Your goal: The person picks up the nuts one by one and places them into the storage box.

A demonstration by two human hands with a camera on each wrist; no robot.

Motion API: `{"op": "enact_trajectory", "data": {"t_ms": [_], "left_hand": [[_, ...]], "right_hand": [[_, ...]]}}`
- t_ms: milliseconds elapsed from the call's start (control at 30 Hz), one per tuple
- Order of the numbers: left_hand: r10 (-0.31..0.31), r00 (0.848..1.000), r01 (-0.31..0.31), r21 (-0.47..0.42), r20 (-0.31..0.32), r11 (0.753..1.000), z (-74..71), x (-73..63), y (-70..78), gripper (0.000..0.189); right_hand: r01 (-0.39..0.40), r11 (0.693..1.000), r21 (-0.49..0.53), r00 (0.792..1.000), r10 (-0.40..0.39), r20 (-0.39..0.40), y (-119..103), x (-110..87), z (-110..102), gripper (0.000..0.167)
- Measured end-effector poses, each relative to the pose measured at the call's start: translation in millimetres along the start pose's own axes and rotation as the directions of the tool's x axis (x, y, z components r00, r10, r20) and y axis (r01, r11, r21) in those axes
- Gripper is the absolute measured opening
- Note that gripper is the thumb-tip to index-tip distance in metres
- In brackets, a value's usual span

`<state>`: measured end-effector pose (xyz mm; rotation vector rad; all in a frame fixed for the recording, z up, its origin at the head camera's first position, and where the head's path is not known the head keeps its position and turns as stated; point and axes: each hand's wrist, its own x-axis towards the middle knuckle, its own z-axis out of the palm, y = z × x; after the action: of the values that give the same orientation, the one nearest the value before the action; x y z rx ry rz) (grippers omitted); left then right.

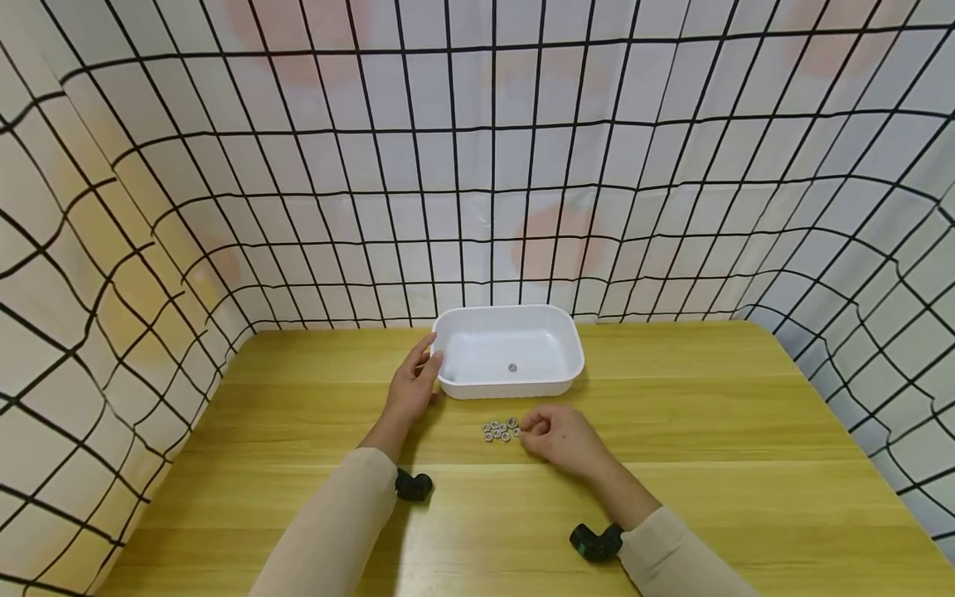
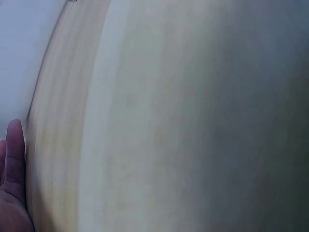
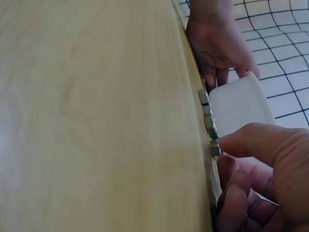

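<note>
A white rounded tray (image 1: pixel 458 390) stands on the table with one metal nut (image 1: pixel 512 367) lying inside it. My left hand (image 1: pixel 410 390) rests against the tray's left side, fingers along the outer wall and thumb near the front corner. In the left wrist view the thumb (image 2: pixel 16 154) stretches up beside the tray wall. Several metal nuts (image 1: pixel 497 433) lie clustered in front of the tray. At the cluster's right edge is my right hand (image 1: pixel 563 439), its fingers bent. Its thumb and index fingertips are right at the end nut (image 3: pixel 215 148); whether they pinch it I cannot tell.
The yellow wood-grain table (image 1: pixel 283 414) carries the tray near its back edge. Behind it and at both sides hangs a pale cloth (image 1: pixel 358 207) with a black grid pattern. Black wrist cameras (image 1: pixel 597 543) sit by both sleeves.
</note>
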<state>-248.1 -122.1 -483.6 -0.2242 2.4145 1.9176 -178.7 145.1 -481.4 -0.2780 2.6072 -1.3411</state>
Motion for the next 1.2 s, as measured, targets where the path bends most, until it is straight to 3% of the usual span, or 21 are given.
{"op": "enact_trajectory", "data": {"t_ms": [267, 433, 900, 1200], "left_hand": [[0.004, 1.000, -0.004, 0.000, -0.001, 1.000, -0.4, -0.6, 0.0, 0.046], [0.009, 1.000, -0.009, -0.006, -0.001, 1.000, -0.1, -1.3, -0.4, 0.046], [0.003, 1.000, -0.003, -0.019, 0.006, 1.000, 0.9, -0.4, -2.4, 0.046], [-0.005, 1.000, 0.005, -0.007, 0.002, 1.000, 0.3, 0.2, -1.5, 0.046]], "right_hand": [[-0.014, 0.986, -0.167, 0.999, 0.006, -0.044, -6.1, 1.8, 6.9, 0.011], [-0.011, 0.978, -0.208, 0.999, 0.000, -0.053, -9.5, 1.8, 7.9, 0.012], [0.008, 0.974, -0.226, 0.999, -0.018, -0.040, -11.1, -0.2, 9.7, 0.012], [0.003, 0.988, -0.153, 0.999, -0.010, -0.046, -18.1, -0.1, 2.9, 0.007]]}}
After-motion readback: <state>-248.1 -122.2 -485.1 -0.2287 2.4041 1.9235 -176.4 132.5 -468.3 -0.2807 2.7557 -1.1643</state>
